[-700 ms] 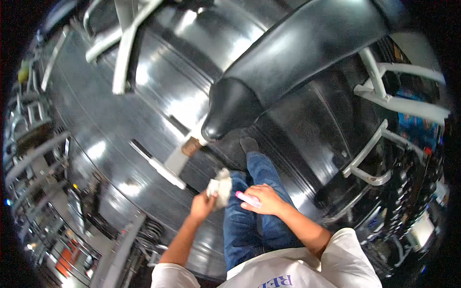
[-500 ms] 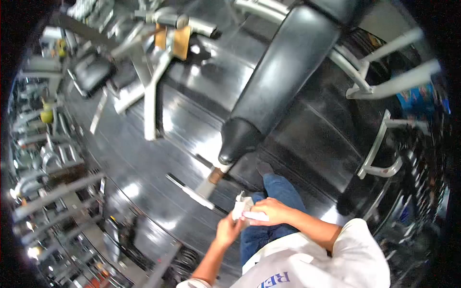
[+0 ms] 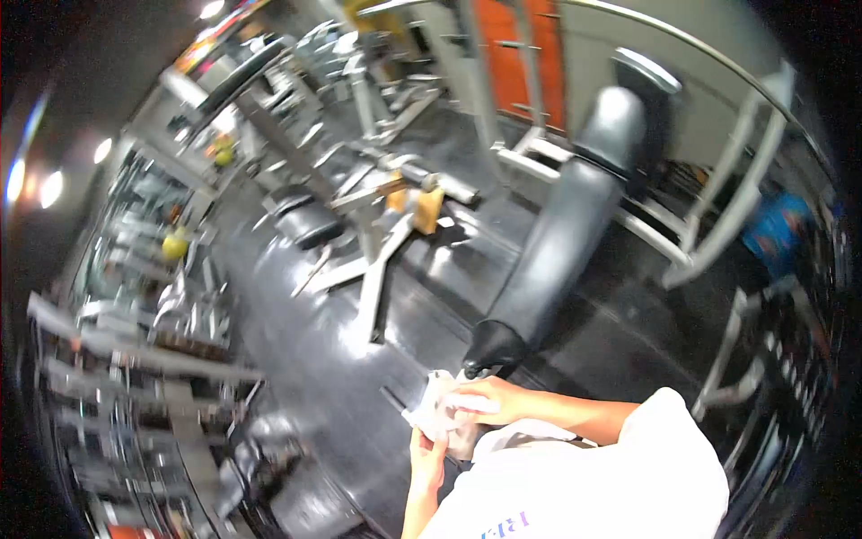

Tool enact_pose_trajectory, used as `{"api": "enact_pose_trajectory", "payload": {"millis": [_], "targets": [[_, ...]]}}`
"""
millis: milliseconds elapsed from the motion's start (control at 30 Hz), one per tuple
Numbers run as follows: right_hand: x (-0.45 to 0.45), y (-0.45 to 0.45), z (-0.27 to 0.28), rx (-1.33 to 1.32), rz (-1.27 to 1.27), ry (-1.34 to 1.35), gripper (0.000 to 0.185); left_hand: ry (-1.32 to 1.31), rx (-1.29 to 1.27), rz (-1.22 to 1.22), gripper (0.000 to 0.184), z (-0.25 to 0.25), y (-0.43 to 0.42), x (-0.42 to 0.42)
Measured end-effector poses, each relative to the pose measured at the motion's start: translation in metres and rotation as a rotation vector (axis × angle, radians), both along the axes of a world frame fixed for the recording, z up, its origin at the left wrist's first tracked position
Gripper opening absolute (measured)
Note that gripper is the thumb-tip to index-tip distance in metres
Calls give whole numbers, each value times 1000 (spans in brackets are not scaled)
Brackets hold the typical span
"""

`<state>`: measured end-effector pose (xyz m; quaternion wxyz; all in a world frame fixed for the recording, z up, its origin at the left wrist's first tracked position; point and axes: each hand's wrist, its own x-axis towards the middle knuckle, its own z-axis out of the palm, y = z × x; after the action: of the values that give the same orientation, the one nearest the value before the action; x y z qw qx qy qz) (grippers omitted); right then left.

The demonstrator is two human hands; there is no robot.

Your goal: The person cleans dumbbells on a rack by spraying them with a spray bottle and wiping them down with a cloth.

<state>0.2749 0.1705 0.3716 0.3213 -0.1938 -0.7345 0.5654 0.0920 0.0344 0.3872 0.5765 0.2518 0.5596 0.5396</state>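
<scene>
A crumpled white cloth (image 3: 436,404) hangs between my hands at the lower middle, in front of my white shirt. My left hand (image 3: 428,456) grips its lower edge from below. From the right, my right hand (image 3: 496,395) closes around its other side, with a pale, smooth-looking piece showing under the fingers; whether that is part of the cloth I cannot tell. Just beyond my hands is the near end of a black padded bench (image 3: 557,247), tapering to a dark tip.
White rack uprights (image 3: 718,193) flank the bench on the right. A grey machine frame with a yellow-brown panel (image 3: 426,208) stands ahead on the dark shiny floor (image 3: 350,386). More gym machines (image 3: 162,386) line the left. A blue bag-like item (image 3: 779,232) lies far right.
My view has tilted upward, bringing the far wall and ceiling lights in. The white cloth looks more spread out between my hands, which both still hold it.
</scene>
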Motion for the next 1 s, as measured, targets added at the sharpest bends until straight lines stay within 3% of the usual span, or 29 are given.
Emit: {"api": "enact_pose_trajectory", "payload": {"millis": [67, 133, 300, 400, 467, 533, 600, 700, 800, 1000], "targets": [[-14, 5, 10, 98, 147, 33, 41, 59, 97, 149, 59, 0, -13, 3], [-29, 7, 30, 65, 306, -183, 34, 83, 45, 221, 62, 0, -34, -3], [-75, -34, 64, -10, 580, -134, 23, 87, -21, 373, 66, 6, -106, -8], [-101, -51, 75, 29, 745, -141, 18, 147, -6, 534, 54, 17, -148, -3], [-112, -59, 83, -7, 797, -101, 18, 144, -49, 649, 36, 18, -174, 1], [-123, -69, 93, 25, 849, -113, 18, 144, -146, 605, 32, 25, -201, 0], [-131, -78, 105, 17, 845, -170, 18, 141, -179, 636, 28, 32, -214, 1], [-130, -87, 95, 103, 683, -196, 22, 541, -148, 600, 33, 41, -222, -1], [-128, -100, 81, 67, 511, -188, 25, 698, -145, 662, 35, 29, -240, -15], [-137, -176, 81, -122, 386, -161, 42, 745, -176, 720, 36, 43, -315, -56]]}}
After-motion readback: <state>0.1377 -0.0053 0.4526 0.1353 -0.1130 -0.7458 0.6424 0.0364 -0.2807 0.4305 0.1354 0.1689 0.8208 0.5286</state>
